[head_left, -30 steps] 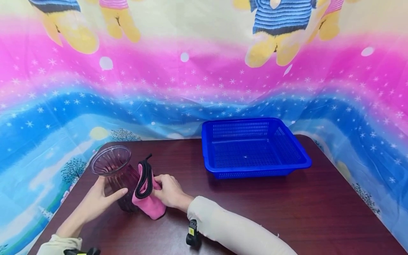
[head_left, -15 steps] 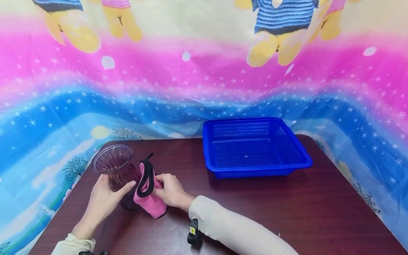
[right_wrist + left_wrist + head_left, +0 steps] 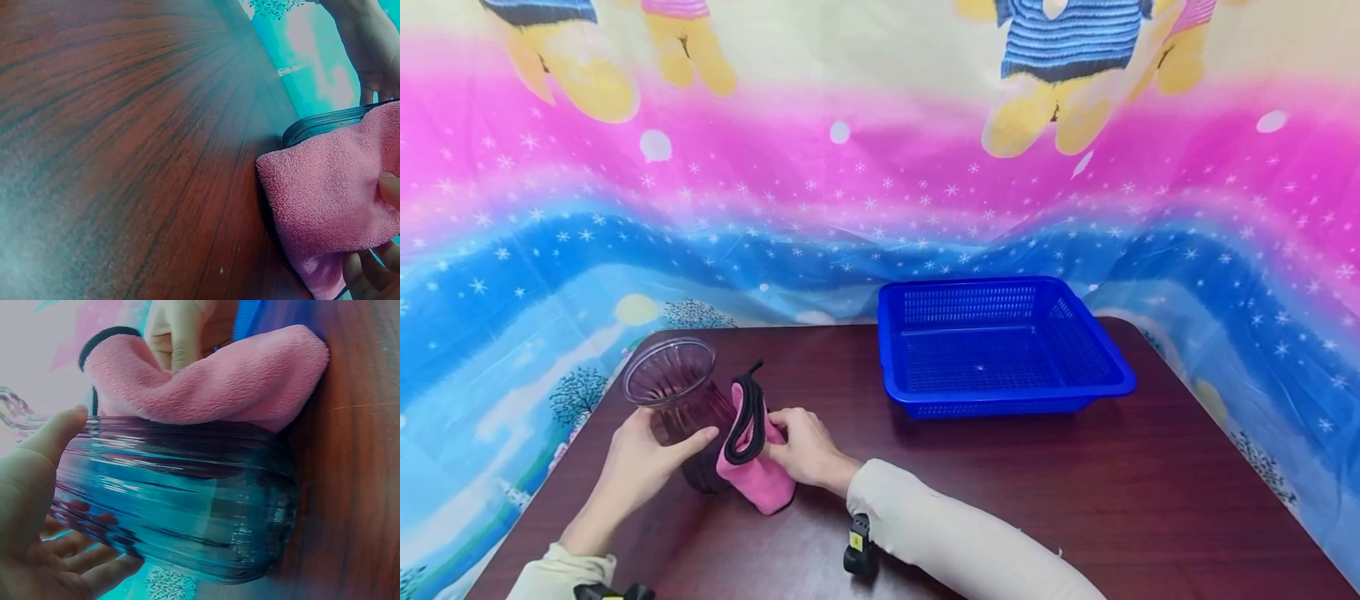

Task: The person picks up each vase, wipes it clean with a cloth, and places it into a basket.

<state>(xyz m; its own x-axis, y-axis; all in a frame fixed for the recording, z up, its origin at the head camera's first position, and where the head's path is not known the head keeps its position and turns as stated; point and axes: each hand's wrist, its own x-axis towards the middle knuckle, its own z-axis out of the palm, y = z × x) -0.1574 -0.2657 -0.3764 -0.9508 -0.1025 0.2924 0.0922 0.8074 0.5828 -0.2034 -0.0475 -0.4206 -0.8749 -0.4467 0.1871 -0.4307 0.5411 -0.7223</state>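
Observation:
A ribbed purple glass vase (image 3: 696,421) with a flared rim stands on the left part of the table in the head view. My left hand (image 3: 640,462) holds its side, thumb toward me and fingers round the far side; the fingers show through the glass in the left wrist view. Against the vase's right side stands a folded pink cloth (image 3: 760,487) with black edging, its fuzzy face turned to the glass (image 3: 206,387). My right hand (image 3: 808,450) pinches the cloth from the right, thumb on the near side. Part of that hand is cut off in the right wrist view.
A blue plastic basket (image 3: 1003,390) with perforated walls stands at the back right of the dark wooden table (image 3: 1037,492). Behind the table hangs a printed cloth backdrop (image 3: 820,217).
My left hand has shifted slightly up and to the right along the vase. The right hand keeps its pinch on the cloth, and the basket stays where it was.

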